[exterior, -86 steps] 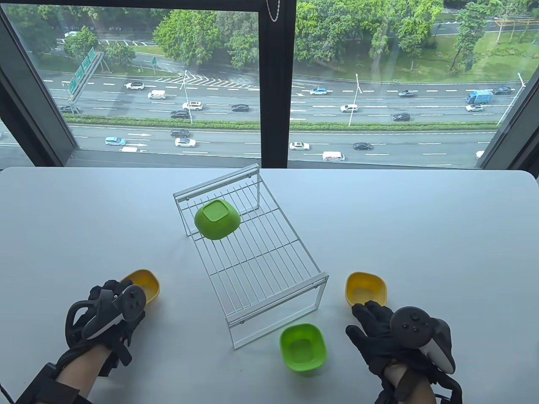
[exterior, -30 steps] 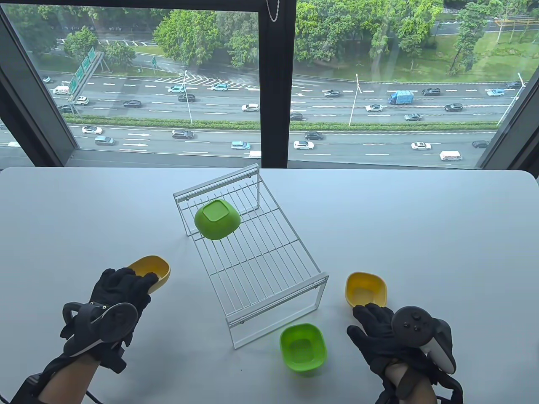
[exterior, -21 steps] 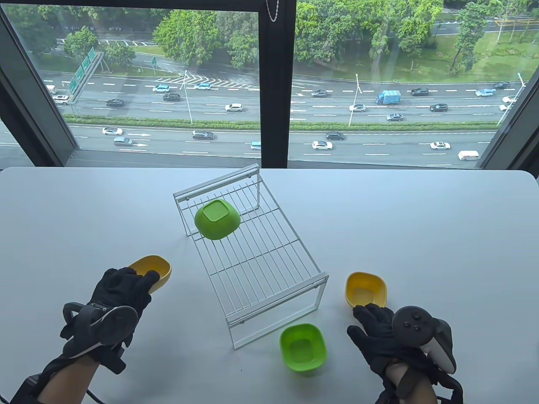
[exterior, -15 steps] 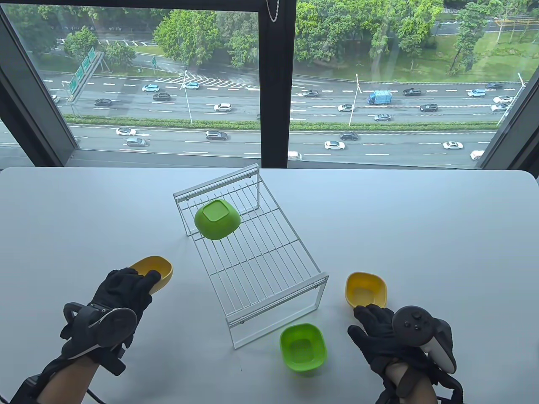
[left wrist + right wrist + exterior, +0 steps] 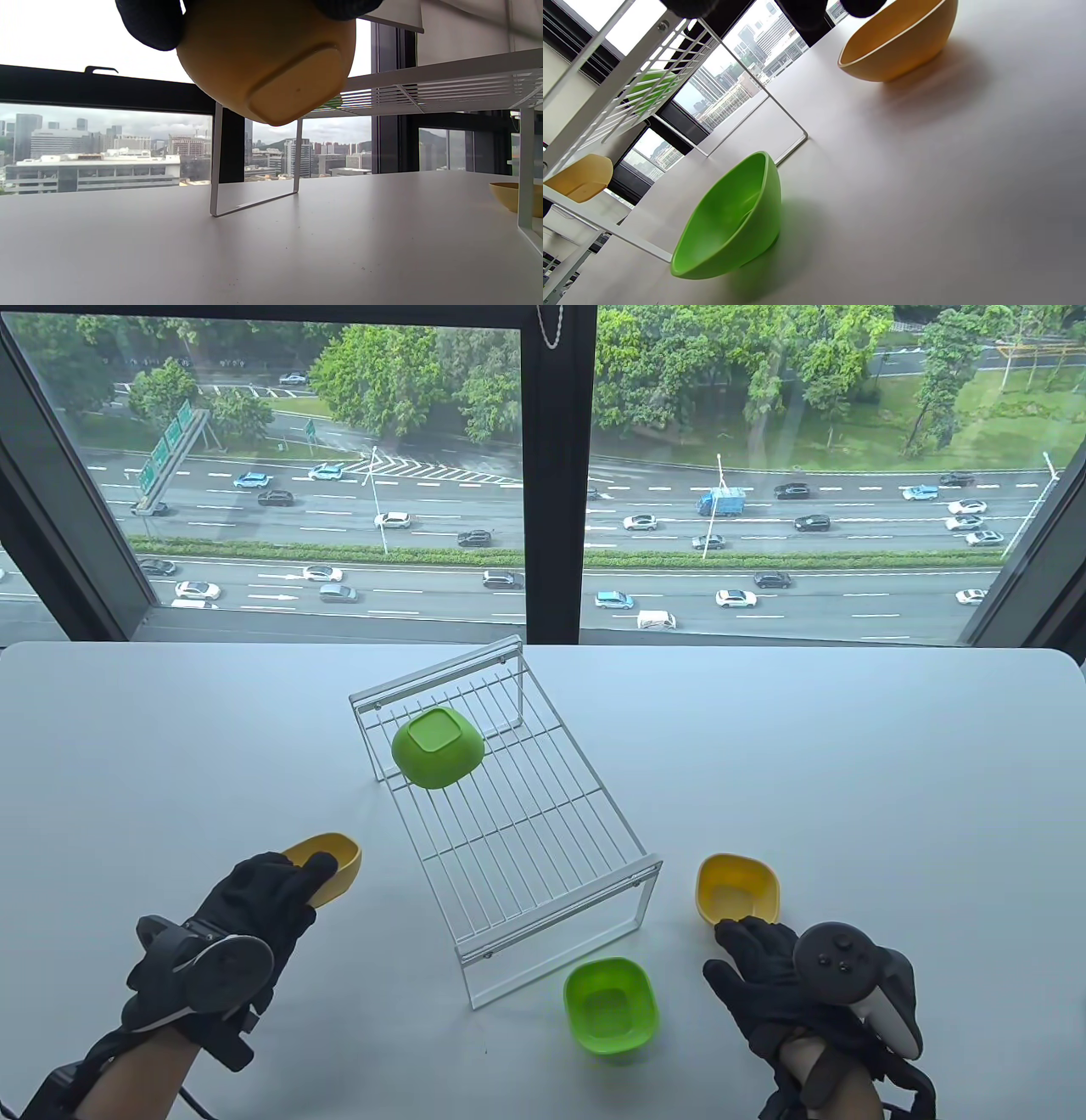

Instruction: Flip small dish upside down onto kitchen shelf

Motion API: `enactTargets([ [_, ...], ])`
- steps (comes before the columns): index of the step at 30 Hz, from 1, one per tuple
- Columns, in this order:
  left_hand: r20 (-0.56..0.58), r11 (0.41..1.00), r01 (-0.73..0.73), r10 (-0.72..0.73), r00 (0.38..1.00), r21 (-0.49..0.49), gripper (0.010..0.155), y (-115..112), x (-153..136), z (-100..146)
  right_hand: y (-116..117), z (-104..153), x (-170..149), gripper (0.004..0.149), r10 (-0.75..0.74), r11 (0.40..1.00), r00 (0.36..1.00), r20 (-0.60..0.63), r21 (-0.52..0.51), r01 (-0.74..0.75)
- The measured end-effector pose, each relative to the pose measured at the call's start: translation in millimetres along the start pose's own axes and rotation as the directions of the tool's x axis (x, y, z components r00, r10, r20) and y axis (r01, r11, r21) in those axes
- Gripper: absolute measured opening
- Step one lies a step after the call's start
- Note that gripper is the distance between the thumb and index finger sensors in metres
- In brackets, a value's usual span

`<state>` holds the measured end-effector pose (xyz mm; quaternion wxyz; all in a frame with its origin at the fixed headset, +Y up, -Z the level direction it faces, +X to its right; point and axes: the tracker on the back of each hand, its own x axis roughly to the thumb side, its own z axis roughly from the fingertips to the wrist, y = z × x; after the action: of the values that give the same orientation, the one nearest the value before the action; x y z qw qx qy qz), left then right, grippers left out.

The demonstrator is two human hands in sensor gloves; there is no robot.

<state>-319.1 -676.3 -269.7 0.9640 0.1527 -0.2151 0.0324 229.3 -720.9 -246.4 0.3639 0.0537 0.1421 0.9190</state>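
On the desk (image 5: 848,746), the wire kitchen shelf (image 5: 517,823) stood at centre, an upturned green dish (image 5: 437,746) at its 11 o'clock corner. At 8 o'clock of the shelf, the left hand (image 5: 254,899) had its grip closed around a yellow dish (image 5: 335,857), lifted and tilted, apparently mid-carry; turning it over above the shelf seemed next. The right hand (image 5: 764,976) lay loosely spread, holding nothing. The dish's near rim was hidden.

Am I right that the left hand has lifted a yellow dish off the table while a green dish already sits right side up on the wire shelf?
Not quite: the green dish on the wire shelf is upside down, its flat base facing up in the table view. The rest holds: the left hand holds a yellow dish clear of the table, as the left wrist view shows.
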Motion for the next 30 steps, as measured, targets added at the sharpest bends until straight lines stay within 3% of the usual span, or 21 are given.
enactTargets([
  [19, 0.010, 0.998, -0.054, 0.054, 0.998, 0.012, 0.063, 11, 6, 2, -4, 1, 1, 0.075, -0.009, 1.000, 1.000, 0.014, -0.008, 0.009],
  [26, -0.020, 0.997, -0.022, 0.020, 1.000, -0.072, 0.061, 11, 7, -8, -4, -1, 1, 0.075, 0.002, 1.000, 1.000, 0.022, 0.002, -0.002],
  [30, -0.006, 0.997, -0.025, 0.024, 1.000, -0.069, 0.062, 18, 9, -14, -4, -1, 1, 0.075, 0.002, 1.000, 1.000, 0.022, -0.001, -0.002],
])
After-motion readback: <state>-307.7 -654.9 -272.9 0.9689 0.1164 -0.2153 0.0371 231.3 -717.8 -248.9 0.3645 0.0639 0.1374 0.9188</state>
